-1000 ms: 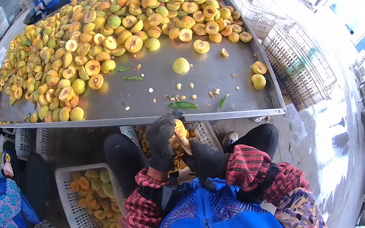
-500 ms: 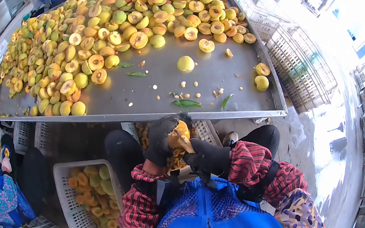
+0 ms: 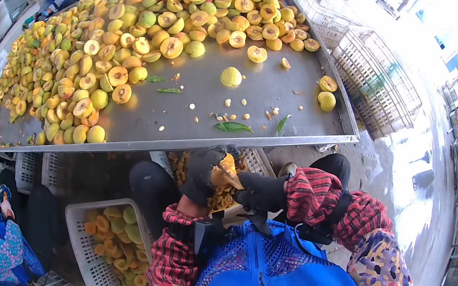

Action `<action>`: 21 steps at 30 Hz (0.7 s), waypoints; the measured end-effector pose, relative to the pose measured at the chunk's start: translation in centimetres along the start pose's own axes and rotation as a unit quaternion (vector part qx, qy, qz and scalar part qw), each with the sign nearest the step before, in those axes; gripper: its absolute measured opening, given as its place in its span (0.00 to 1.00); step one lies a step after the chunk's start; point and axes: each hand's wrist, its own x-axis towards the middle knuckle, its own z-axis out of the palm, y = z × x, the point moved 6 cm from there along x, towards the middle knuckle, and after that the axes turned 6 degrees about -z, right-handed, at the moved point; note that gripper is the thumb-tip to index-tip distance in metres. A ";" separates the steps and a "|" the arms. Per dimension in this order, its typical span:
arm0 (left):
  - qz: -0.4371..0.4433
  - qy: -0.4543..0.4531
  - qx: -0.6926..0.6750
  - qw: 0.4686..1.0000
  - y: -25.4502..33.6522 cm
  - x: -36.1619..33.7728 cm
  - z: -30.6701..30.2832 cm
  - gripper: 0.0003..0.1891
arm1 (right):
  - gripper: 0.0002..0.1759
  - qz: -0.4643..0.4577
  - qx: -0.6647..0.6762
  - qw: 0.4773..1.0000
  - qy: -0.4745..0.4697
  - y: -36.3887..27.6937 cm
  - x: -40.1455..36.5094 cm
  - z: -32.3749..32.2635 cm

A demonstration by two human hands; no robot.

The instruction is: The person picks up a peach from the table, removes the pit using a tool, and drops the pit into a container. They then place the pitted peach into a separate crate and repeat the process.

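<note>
My left hand [image 3: 200, 174], in a dark glove, is closed around a halved peach [image 3: 222, 171] with its orange flesh facing my right side. My right hand [image 3: 263, 192], gloved in black, is closed on a small tool with a light tan handle [image 3: 235, 183]. The tool meets the peach; its tip is hidden. Both hands are above a white crate [image 3: 256, 161] of orange fruit pieces, between my knees and below the table's front edge.
A metal table [image 3: 189, 113] bears a heap of peaches [image 3: 125, 40], many halved, plus loose pits and leaves [image 3: 232, 127]. A white crate [image 3: 81, 248] of peach halves stands at my left. Another person [image 3: 4, 244] sits farther left. Stacked crates [image 3: 377, 82] stand at the right.
My right hand has shifted slightly right and down, and the tool's angle against the peach has changed a little. My left hand still holds the peach.
</note>
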 end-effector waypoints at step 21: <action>-0.037 0.137 -0.021 0.990 1.4 -0.2 -1.4 0.16 | 0.14 -0.011 0.203 0.979 0.015 -1.5 -0.6 1.0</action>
